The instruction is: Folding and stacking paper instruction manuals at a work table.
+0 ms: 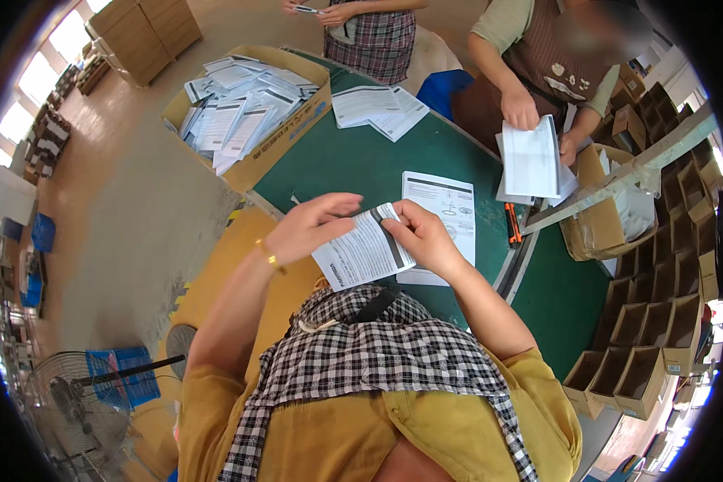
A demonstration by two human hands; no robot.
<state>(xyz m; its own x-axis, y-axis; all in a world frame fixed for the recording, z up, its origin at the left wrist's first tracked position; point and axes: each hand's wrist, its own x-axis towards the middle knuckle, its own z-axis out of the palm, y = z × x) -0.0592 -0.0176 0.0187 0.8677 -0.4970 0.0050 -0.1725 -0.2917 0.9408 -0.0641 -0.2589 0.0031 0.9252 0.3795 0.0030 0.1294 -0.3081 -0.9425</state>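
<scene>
A folded printed leaflet (360,251), white with a dark band, is tilted in front of my apron. My right hand (427,234) pinches its upper right edge, thumb on the front. At the leaflet's upper left, my left hand (312,226) has its fingers stretched out, with the thumb lying along the paper's edge. Just beyond my right hand, a stack of printed sheets (438,189) with line drawings lies on the green table (297,173), partly covered by that hand and the leaflet.
At the table's left corner, a carton (285,120) is heaped with folded leaflets (241,100). More folded papers (381,111) lie at the far edge. An orange cutter (512,225) rests by the metal frame. Opposite, a co-worker's hands (520,108) handle papers. Stacked open boxes (651,321) stand right; a fan (76,402) stands left.
</scene>
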